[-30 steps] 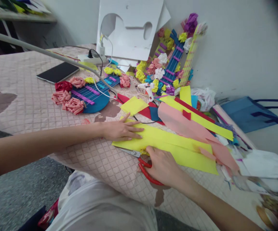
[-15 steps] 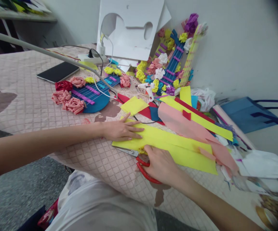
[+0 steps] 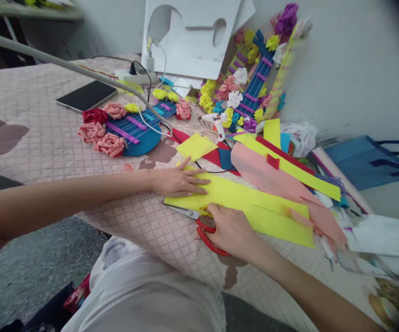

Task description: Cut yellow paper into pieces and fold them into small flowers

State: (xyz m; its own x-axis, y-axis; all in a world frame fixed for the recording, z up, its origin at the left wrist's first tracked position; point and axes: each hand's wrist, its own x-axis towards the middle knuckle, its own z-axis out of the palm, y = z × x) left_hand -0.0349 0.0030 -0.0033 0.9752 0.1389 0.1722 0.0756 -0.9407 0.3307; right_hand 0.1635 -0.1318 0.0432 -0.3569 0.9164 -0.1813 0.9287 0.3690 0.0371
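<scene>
My left hand (image 3: 175,180) lies flat on a long yellow sheet of crepe-like paper (image 3: 235,193), fingers spread, near its left end. My right hand (image 3: 232,230) is closed around the red handles of a pair of scissors (image 3: 208,237), at the sheet's near edge. The scissor blades point left, along that edge and just under my left hand. A small crumpled yellow bit (image 3: 204,211) shows by the scissors' pivot, close to my right fingertips. My right palm hides part of the handles.
Behind the sheet lie a yellow square (image 3: 197,146), pink paper (image 3: 265,170) and a white glue gun (image 3: 216,123). A blue paper guitar (image 3: 144,138) with paper flowers rests left of these, near a tablet (image 3: 86,95). A pale cable (image 3: 81,69) crosses the table.
The whole view has shifted slightly, so everything sits a little higher and further right. Both hands, the scissors and the yellow sheet keep nearly the same places relative to each other.
</scene>
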